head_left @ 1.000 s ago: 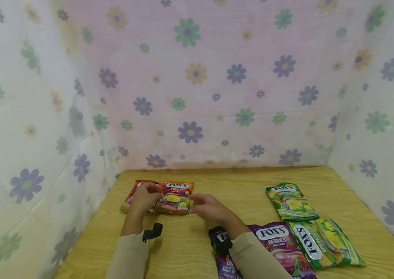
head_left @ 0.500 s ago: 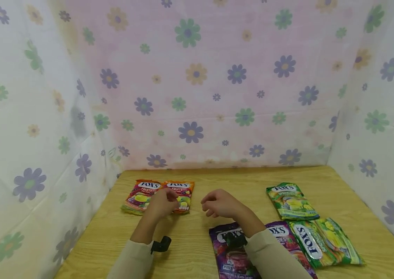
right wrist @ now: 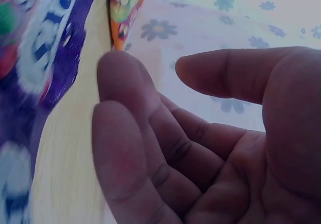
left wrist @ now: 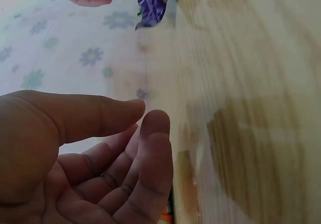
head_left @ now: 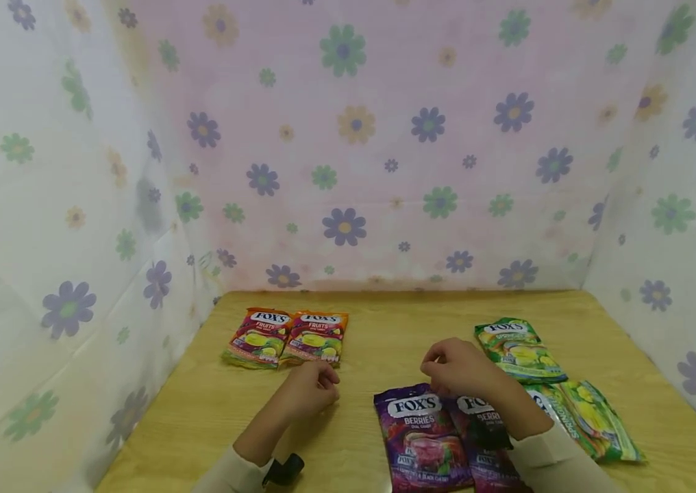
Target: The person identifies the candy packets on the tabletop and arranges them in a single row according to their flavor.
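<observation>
My left hand hovers over the table with fingers loosely bent and nothing in them, just in front of two orange-red Fox's Fruits candy bags lying side by side. In the left wrist view its thumb and index fingertip come close together, holding nothing. My right hand hangs above the far edge of two purple Fox's Berries candy bags, its fingers loosely curved. The right wrist view shows a gap between that thumb and the fingers. The right forearm hides part of the right-hand purple bag.
Two green-yellow Fox's candy bags lie at the right, an upper one and a lower one partly behind the right sleeve. Flowered cloth walls the wooden table at the back and both sides.
Both hands have left the orange-red bags, which now lie uncovered. The left hand has come back toward the body; the right hand has moved right, over the purple bags.
</observation>
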### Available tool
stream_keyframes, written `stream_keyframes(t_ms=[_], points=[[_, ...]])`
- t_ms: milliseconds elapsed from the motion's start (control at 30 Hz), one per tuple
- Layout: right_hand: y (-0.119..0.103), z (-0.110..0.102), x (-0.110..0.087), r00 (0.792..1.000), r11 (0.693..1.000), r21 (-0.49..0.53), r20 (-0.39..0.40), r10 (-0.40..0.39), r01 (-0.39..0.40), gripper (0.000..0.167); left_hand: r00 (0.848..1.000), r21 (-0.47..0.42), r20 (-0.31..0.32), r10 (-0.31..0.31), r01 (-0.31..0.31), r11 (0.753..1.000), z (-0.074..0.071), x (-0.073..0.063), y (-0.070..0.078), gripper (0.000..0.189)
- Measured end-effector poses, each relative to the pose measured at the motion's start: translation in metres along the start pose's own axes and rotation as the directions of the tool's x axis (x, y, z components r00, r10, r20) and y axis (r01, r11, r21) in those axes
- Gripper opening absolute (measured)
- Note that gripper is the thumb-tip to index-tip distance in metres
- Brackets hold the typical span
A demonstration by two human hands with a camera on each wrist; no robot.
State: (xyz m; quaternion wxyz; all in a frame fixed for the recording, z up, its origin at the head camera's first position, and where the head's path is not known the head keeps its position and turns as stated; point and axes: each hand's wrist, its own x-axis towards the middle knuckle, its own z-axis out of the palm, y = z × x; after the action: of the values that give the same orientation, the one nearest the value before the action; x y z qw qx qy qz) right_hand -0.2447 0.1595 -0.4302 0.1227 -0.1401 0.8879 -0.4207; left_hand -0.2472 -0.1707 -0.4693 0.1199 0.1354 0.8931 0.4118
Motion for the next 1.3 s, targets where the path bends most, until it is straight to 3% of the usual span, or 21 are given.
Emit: stream_keyframes(t_ms=[167, 267, 367, 533, 667, 767, 867, 1033, 1300], points=[[0.002, -0.012, -0.012, 0.999, 0.998, -0.048, -0.016, 0.046, -0.047, 0.027, 0.997, -0.035, 0.06, 0.038, -0.036, 0.999, 0.003, 0.002, 0.007, 0.014], [0.002, -0.014, -0.014, 0.998, 0.997, -0.052, 0.013, 0.056, -0.055, 0.027, 0.989, -0.149, 0.141, 0.046, -0.024, 0.988, 0.005, 0.002, 0.009, 0.016], [0.003, -0.014, -0.014, 0.996, 0.998, -0.03, 0.074, 0.05, -0.048, 0.03, 0.973, -0.28, 0.227, 0.043, 0.023, 0.96, 0.005, 0.0, 0.009, 0.022], [0.008, -0.014, -0.015, 0.985, 0.998, -0.005, 0.164, 0.061, -0.061, 0.03, 0.931, -0.417, 0.36, 0.059, 0.104, 0.903, 0.008, -0.004, 0.005, 0.031], [0.016, -0.013, -0.018, 0.973, 0.996, -0.006, 0.217, 0.083, -0.084, 0.028, 0.882, -0.512, 0.46, 0.104, 0.168, 0.843, 0.014, -0.004, 0.003, 0.039], [0.02, -0.013, -0.021, 0.962, 0.995, 0.017, 0.26, 0.087, -0.094, 0.03, 0.854, -0.567, 0.501, 0.14, 0.202, 0.799, 0.018, -0.003, 0.002, 0.042], [0.02, -0.011, -0.023, 0.955, 0.994, 0.031, 0.284, 0.087, -0.1, 0.036, 0.838, -0.592, 0.523, 0.156, 0.226, 0.773, 0.023, -0.002, 0.002, 0.043], [0.017, -0.009, -0.024, 0.958, 0.995, 0.002, 0.268, 0.096, -0.101, 0.037, 0.836, -0.607, 0.528, 0.149, 0.248, 0.755, 0.029, -0.003, 0.003, 0.043], [0.017, -0.003, -0.024, 0.954, 0.993, 0.028, 0.283, 0.102, -0.115, 0.035, 0.852, -0.63, 0.508, 0.124, 0.27, 0.728, 0.035, -0.002, 0.001, 0.042]])
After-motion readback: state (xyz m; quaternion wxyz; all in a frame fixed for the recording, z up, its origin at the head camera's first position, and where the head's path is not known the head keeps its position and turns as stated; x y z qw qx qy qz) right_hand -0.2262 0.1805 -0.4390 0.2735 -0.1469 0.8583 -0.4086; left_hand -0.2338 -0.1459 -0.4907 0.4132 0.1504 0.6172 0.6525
